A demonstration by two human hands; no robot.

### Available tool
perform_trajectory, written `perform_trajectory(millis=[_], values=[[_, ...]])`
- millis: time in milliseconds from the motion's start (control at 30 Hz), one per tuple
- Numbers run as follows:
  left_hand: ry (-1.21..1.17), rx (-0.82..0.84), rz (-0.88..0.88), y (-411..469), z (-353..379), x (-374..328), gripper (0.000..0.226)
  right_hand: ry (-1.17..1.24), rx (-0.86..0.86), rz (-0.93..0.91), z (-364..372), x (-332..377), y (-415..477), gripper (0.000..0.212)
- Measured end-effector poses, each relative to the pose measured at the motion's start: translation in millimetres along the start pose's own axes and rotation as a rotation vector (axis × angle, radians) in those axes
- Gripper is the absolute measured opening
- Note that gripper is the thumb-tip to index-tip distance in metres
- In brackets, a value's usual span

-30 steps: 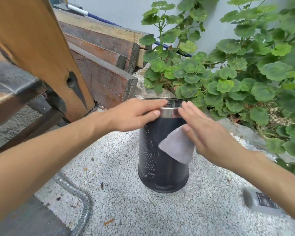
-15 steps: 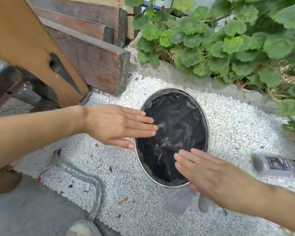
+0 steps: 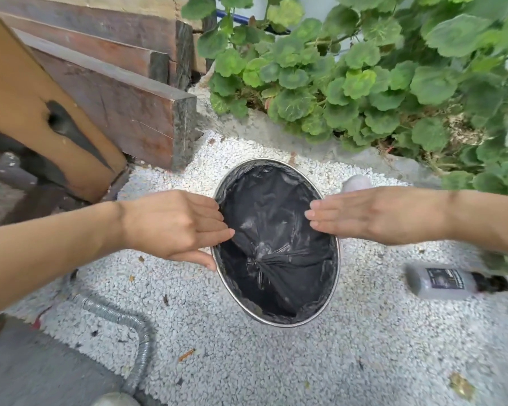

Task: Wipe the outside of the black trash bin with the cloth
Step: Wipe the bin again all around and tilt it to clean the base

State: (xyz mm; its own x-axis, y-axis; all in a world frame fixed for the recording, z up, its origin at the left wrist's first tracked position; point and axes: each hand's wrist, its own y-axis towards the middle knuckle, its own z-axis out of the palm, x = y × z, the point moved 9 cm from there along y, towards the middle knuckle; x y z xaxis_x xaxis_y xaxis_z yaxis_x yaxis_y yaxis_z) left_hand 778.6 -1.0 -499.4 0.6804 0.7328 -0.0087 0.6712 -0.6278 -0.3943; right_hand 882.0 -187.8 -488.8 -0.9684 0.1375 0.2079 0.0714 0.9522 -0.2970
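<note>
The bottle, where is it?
In the head view the grey bottle lies on its side on the white gravel, right of the trash bin and below the right hand.

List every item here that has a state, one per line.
Bin: upright, open, lined with a black bag.
Cloth: mostly hidden under right hand.
Left hand: flat on the rim.
Bottle: lying on its side.
</note>
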Motion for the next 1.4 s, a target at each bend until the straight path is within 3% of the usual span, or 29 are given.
perform_trajectory(millis=[100,233,333,367,500,600,700,833,967,1100,1267,1400], values=[[0.154,-0.299,0.038,4,-15,-13,0.063,-0.035,0.02,0.04,-6,-21,-8,0.05],[0.027,-0.445,-0.161,36,-32,-39,0.059,-0.239,0.045,0.191,-19,-59,-27,0.079],[0.06,-0.509,-0.275,68,-67,-45,0.059,-0.195,-0.073,0.349,-34,-79,-45,0.056],[0.072,-0.525,-0.331,75,-77,-43,0.06,-0.166,-0.109,0.4,-36,-84,-52,0.057],[-0.017,-0.556,-0.479,97,-92,-33,0.055,-0.026,-0.254,0.564,-34,-92,-85,0.059],[-0.08,-0.563,-0.471,103,-88,-30,0.045,0.088,-0.357,0.65,-28,-90,-105,0.053],[-0.081,-0.601,-0.476,108,-88,-21,0.046,0.218,-0.409,0.749,-19,-86,-124,0.058],[-0.238,-0.716,-0.518,121,-103,10,0.049,0.356,-0.535,0.812,-12,-89,-140,0.047],[-0.389,-0.723,-0.487,143,-115,40,0.036,0.803,-0.697,0.925,7,-102,-146,0.035],[-0.491,-0.655,-0.438,151,-115,60,0.024,1.153,-0.833,0.967,28,-108,-146,0.04],[-0.5,-0.626,-0.353,126,-107,55,0.02,1.181,-0.801,0.954,30,-107,-131,0.038],[-0.499,-0.646,-0.435,85,-105,84,0.02,1.162,-0.795,0.885,9,-107,-101,0.035]])
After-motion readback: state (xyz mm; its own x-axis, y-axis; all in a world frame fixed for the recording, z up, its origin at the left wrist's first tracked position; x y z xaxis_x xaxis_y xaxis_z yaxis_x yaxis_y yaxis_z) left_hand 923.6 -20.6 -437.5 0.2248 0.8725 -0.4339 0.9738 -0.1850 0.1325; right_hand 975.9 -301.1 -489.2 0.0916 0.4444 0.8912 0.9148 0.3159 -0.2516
